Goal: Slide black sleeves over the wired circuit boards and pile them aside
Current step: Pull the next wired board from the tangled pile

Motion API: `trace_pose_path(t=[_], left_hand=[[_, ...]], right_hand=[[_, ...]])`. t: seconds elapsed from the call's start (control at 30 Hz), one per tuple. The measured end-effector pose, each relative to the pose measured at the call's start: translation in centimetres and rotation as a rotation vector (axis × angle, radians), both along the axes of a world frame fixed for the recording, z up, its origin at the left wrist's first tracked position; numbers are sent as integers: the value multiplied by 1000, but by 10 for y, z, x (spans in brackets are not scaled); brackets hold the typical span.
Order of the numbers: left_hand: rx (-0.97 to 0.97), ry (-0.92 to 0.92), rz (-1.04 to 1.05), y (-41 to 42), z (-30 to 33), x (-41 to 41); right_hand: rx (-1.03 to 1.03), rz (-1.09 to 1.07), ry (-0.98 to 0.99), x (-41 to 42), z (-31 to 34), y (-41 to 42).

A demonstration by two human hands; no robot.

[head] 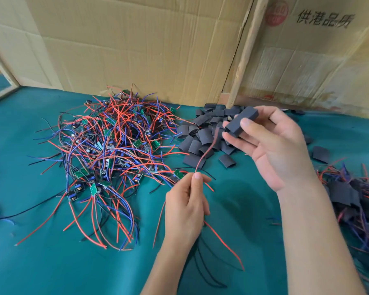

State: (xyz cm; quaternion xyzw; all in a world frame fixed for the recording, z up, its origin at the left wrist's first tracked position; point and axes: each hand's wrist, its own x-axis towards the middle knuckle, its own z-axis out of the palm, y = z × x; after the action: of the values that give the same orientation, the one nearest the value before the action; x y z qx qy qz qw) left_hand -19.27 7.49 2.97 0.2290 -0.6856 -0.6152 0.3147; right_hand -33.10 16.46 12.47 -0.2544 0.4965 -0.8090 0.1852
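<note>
Your left hand pinches a thin red wire above the green cloth table; your right hand grips a black rectangular sleeve, the wire running up into its open end. Unsleeved green circuit boards in tangled red and blue wires lie left, loose flat black sleeves behind, finished sleeved pieces piled right

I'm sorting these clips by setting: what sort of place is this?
Probably a small hand-assembly workshop: a tangled heap of wired circuit boards and a pile of black sleeves lie on a green-covered table, backed by flattened cardboard boxes.
</note>
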Motion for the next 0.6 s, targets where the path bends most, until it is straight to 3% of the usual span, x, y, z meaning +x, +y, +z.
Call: trace_pose_path(t=[0.1,0.2,0.27,0.33,0.5,0.6], left_hand=[[42,-1,20,0,-1,-2],[155,31,24,0,0,-3],[172,45,25,0,1,-4],[176,54,44,-1,1,-4],[208,60,101,-3,2,-5],[203,47,122,-3,0,-5]], right_hand=[[56,42,44,2,6,0],[507,5,100,1,-4,1],[862,121,155,3,-16,-1],[1011,253,145,7,-23,-4],[889,308,162,12,-21,-13],[562,247,90,17,-16,-20]])
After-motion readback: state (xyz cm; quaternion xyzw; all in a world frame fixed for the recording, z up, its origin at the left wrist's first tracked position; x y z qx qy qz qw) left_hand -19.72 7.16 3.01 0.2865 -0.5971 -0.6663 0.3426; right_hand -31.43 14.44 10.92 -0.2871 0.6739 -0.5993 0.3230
